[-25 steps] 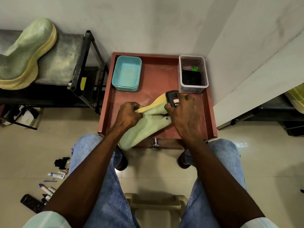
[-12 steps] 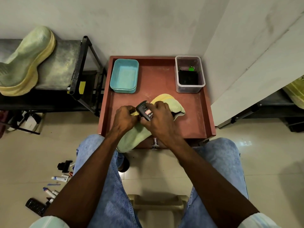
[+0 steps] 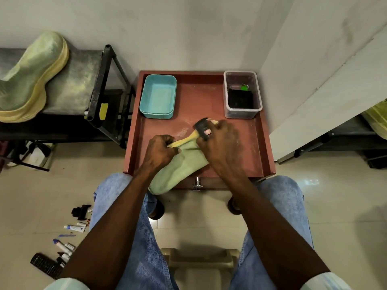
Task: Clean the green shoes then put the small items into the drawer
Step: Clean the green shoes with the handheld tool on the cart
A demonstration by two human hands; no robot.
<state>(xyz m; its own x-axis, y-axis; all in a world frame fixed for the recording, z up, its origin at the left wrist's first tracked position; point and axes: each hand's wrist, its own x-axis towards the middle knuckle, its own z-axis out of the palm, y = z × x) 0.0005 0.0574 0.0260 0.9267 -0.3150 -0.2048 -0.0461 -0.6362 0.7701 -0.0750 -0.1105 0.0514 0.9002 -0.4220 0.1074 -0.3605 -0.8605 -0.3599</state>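
Note:
A green shoe (image 3: 180, 164) with a yellow sole lies on its side on the red-brown cabinet top (image 3: 247, 147), its opening hanging over the front edge. My left hand (image 3: 160, 150) grips the shoe at its sole edge. My right hand (image 3: 219, 141) presses a small black brush (image 3: 202, 127) against the toe end. The second green shoe (image 3: 31, 78) rests on the grey shelf at the far left. Below the shoe, the drawer's metal knob (image 3: 197, 183) shows; the drawer is closed. Small items (image 3: 67, 243) lie scattered on the floor at the lower left.
A teal tub (image 3: 158, 97) and a clear box (image 3: 243, 95) holding dark things stand at the back of the cabinet top. A black metal rack (image 3: 104, 86) stands left of the cabinet, a white wall to the right. My knees flank a beige stool (image 3: 199, 266).
My right hand with the brush slid left along the shoe half a second ago and is now back toward the toe on the right. My left hand kept its grip.

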